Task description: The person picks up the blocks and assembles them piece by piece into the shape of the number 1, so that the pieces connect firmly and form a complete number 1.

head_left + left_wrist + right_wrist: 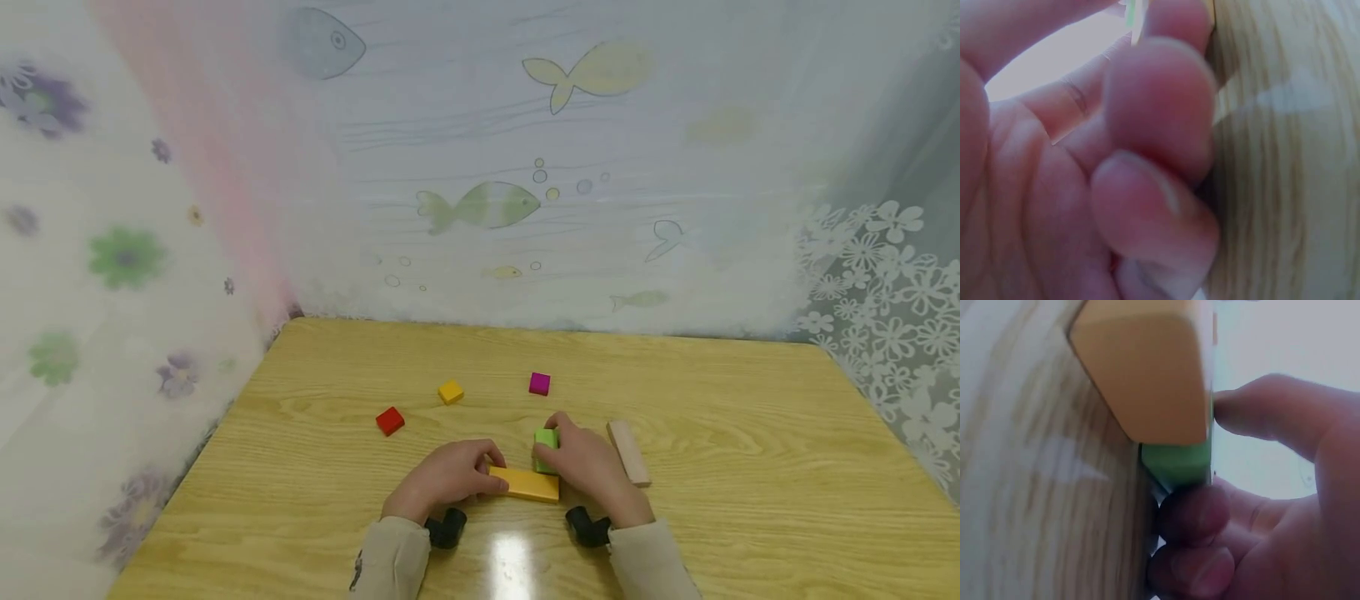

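Note:
An orange-yellow rectangular block (525,484) lies flat on the table, long side running left to right. My left hand (452,477) pinches its left end between thumb and fingers; in the left wrist view the curled fingertips (1160,106) hide most of the block. Right behind the block's right end is a light green block (545,450), which my right hand (592,465) grips from the right with thumb and fingers. In the right wrist view the orange block's end (1147,375) stands in front of the green block (1179,464), and they look close together.
Farther back on the wooden table (315,517) lie a red block (390,421), a small yellow block (451,392) and a magenta block (539,383). A plain wooden block (628,452) lies just right of my right hand. Patterned curtains (480,275) hang behind the table.

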Tool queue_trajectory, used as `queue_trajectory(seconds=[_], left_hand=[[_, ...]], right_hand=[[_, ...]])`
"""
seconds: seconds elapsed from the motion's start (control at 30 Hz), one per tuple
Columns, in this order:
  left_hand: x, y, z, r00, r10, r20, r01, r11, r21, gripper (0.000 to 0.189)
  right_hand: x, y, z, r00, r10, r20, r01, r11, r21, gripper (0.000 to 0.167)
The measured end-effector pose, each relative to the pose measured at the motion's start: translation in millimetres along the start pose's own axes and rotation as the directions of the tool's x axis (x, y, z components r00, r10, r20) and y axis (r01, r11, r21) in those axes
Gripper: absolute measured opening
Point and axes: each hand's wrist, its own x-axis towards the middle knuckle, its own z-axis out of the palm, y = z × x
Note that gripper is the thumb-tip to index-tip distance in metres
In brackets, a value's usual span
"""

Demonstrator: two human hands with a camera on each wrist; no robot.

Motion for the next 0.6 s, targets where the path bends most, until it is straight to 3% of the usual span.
queue_trajectory(seconds=[0.3,0.6], left_hand=[[-0.3,0.3,0.2,1.000,-0.009,0.006,0.009,0.999,-0.031,0.025],[0.6,-1.8,1.0,1.000,-0.022,0.004,0.022,0.999,-0.031,0.024]], right_hand=[[3.8,6.7,-5.1,0.998,-0.062,0.029,0.057,0.988,0.141,0.032],[4.2,7.6,-5.4,0.993,-0.106,0.045,0.097,0.980,0.173,0.032]])
